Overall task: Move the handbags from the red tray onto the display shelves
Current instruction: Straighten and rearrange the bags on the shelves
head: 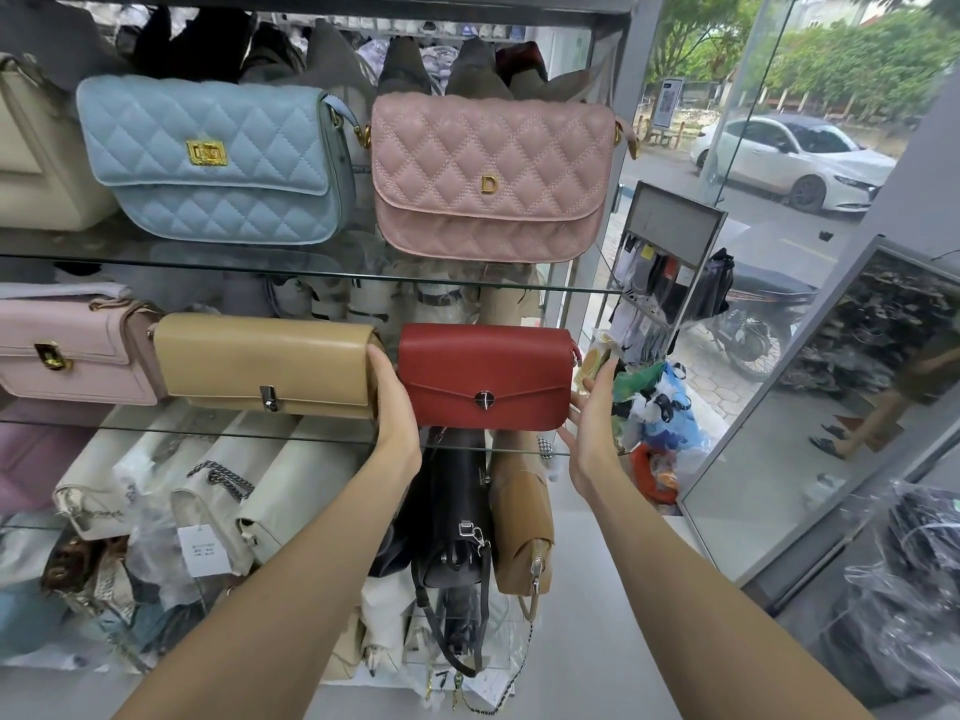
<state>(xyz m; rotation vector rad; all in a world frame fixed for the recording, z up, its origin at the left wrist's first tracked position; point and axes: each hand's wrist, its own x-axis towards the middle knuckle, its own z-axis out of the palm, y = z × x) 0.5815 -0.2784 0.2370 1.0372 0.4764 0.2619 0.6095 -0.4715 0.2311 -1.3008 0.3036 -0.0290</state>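
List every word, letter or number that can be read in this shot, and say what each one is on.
"D": a gold metal letter on the flap of the pink quilted bag on the upper shelf.
Gold clasp on the blue quilted bag: any lettering is too blurred to read.
White paper tag among the cream bags lower down: the print is too small to read.
Sign outside the glass: blurred, unreadable.

left hand fingers hidden behind red handbag; cream bag upper left, pink bag mid left cut by frame
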